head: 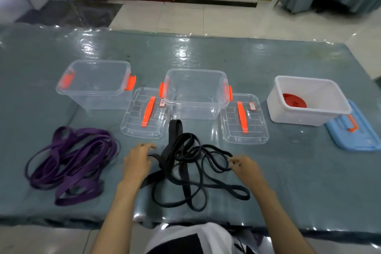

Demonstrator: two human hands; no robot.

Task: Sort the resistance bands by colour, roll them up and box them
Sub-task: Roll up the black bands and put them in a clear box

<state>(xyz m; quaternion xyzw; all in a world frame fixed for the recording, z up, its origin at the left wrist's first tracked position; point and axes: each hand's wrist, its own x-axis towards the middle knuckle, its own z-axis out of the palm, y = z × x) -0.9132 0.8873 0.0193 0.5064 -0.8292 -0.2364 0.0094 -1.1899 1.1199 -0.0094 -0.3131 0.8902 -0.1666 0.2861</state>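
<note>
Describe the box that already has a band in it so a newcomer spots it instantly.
On the grey-green table, three open boxes stand in a row. Take the rightmost, the white box, beside a blue lid. It alone is opaque and holds a rolled red band.

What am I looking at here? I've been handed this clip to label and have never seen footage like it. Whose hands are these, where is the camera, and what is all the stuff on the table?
There is no machine: a person wears a camera on the head, looking down at their own bare hands. The left hand and right hand each pinch part of a tangled heap of black bands. Beside it lies a heap of purple bands. Farther back on the table stand two clear boxes, left and middle, each with its lid beside it, and a white box holding a rolled red band, with a blue lid next to it.
</note>
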